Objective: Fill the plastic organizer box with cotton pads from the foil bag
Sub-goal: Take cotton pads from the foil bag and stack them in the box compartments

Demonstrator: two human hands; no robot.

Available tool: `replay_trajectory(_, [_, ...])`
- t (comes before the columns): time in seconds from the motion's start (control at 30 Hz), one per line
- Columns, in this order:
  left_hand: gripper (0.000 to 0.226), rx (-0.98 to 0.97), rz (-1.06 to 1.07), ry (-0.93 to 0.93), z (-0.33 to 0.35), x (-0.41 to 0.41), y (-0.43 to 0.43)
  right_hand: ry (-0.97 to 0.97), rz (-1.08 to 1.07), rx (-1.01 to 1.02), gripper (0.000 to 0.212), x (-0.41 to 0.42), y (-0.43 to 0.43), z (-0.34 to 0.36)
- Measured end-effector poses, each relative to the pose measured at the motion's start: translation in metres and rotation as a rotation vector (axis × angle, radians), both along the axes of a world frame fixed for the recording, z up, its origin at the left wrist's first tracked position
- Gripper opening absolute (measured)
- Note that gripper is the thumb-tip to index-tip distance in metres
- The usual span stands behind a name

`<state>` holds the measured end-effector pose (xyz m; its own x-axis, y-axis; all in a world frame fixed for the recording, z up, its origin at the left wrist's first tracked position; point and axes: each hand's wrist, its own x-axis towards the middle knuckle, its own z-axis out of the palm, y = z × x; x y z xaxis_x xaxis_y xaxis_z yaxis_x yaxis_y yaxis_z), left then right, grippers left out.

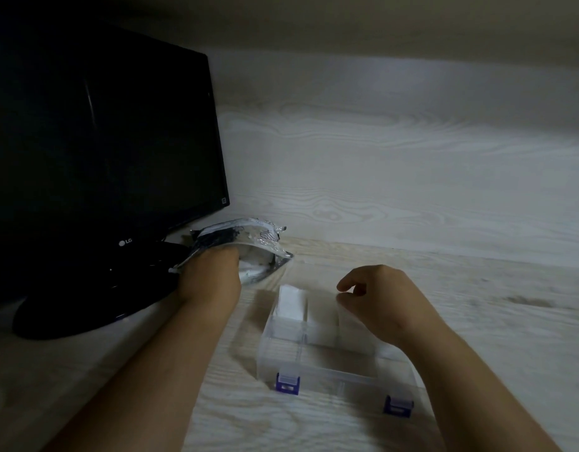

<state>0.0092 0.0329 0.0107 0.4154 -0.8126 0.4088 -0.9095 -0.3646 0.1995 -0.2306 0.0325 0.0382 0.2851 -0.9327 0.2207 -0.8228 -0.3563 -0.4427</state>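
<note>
Dim room, pale wood desk [483, 324], monitor [102, 141] at the back left. Left hand [210, 278] is inside the bag [249, 234] by the monitor, fingers hidden, can't tell. Right hand [379, 298], loosely curled and holding nothing, hovers over the box [314, 367] mid-desk, pads [291, 303] in its far-left slots.

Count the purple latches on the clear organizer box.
2. The left latch and the right latch both sit on the near wall of the organizer box. None seems hidden.
</note>
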Motion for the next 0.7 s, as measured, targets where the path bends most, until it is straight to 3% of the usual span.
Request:
replay_trajectory(0.1, [0.026,-0.09,-0.044,-0.08,0.001,-0.003,0.006,-0.018,-0.001,-0.016,0.016,0.002,0.002,0.001])
replay_trajectory(0.17, [0.017,-0.189,-0.117,0.002,0.001,-0.005,0.008,-0.034,0.008,-0.039,0.016,0.003,0.003,0.002])
replay_trajectory(0.27, [0.02,-0.28,-0.254,0.409,0.008,-0.011,0.014,-0.099,0.019,-0.067,0.015,0.005,0.004,0.001])
replay_trajectory(0.4, [0.018,-0.213,-0.429,0.986,0.018,-0.021,0.021,-0.257,0.033,-0.034,0.004,0.009,0.001,-0.002])
replay_trajectory(0.47, [0.015,-0.141,-0.507,1.169,0.021,-0.024,0.024,-0.407,0.062,0.071,0.007,0.014,0.003,-0.002])
replay_trajectory(0.6, [0.011,0.029,-0.627,1.292,0.023,-0.03,0.029,-0.674,0.153,0.235,0.012,0.02,0.009,-0.003])
replay_trajectory(0.7, [0.012,0.149,-0.678,1.265,0.023,-0.03,0.033,-0.726,0.187,0.262,0.013,0.024,0.012,-0.003])
